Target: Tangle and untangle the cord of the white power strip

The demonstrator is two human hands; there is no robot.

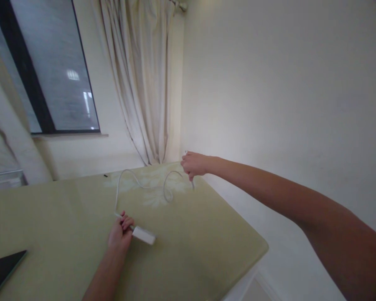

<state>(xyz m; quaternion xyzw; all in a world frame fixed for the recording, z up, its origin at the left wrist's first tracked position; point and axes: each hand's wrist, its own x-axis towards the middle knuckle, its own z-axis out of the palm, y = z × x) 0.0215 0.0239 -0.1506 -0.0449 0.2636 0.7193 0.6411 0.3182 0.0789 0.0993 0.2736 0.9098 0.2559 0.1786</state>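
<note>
A white cable [143,187] runs in loose loops over the table between my two hands. My left hand [120,232] is closed around the cable, right by a white rectangular block [144,235] that looks like a power adapter or socket block. The block is slightly blurred and juts out to the right of my fingers. Farther off, near the table's back right corner, my right hand [194,164] is closed on the other part of the cable. A small white end [186,152] pokes out above those fingers, and a short piece of cable hangs below them.
The pale green table [191,251] has its right edge close to a plain wall [285,104]. A dark flat object [4,269] lies at the front left. A small black item [105,175] is by the back edge. Curtains [144,83] hang beside a window [56,62].
</note>
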